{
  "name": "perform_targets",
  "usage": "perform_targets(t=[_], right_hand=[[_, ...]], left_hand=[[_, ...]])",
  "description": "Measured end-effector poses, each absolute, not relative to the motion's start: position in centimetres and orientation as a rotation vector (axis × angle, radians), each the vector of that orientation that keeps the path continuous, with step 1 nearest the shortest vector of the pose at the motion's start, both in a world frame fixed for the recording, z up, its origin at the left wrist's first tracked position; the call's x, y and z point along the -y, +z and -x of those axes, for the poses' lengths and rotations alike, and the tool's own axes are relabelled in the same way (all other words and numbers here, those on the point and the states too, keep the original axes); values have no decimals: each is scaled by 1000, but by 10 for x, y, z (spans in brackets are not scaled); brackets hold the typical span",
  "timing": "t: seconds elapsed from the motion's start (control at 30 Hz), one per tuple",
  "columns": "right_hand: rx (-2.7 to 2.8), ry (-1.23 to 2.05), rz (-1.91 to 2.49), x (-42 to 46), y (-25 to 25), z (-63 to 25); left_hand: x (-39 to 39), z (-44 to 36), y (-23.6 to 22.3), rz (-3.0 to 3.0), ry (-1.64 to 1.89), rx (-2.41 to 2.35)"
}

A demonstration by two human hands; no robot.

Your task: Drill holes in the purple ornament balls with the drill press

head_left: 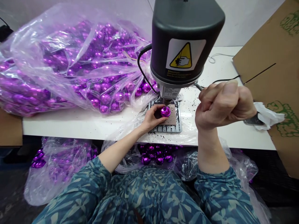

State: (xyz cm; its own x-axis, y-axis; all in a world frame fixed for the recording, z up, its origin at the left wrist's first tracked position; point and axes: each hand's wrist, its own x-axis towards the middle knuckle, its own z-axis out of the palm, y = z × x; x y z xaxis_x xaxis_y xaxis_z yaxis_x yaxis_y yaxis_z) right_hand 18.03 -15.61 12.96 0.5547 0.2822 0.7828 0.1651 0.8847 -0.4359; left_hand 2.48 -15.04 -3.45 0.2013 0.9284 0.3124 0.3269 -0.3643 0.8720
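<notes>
My left hand (151, 118) holds a small purple faceted ball (165, 111) on the slotted metal base plate (177, 124) of a bench drill press. The press's dark grey head (184, 40) with a yellow warning sticker hangs right over the ball, its spindle just above it. My right hand (224, 104) is closed in a fist around the press's feed lever (199, 87), to the right of the machine head. Black shavings lie scattered around the plate.
A big clear plastic bag of purple balls (70, 65) fills the left of the white table (70, 124). More purple balls lie in plastic in my lap (155, 155) and at lower left. A cardboard box (275, 77) stands at the right with white tissue (268, 116) beside it.
</notes>
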Motion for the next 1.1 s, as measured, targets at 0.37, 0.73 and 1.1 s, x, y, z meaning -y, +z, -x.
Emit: perform_targets(t=[0.37, 0.73, 1.1], right_hand=[[1263, -189, 146, 142, 105, -192], [1160, 107, 499, 136, 178, -184], [1192, 160, 528, 133, 181, -189]], left_hand=[[150, -25, -36, -1793, 1203, -1108], [155, -25, -30, -1769, 1287, -1088], [254, 33, 15, -2419, 609, -656]])
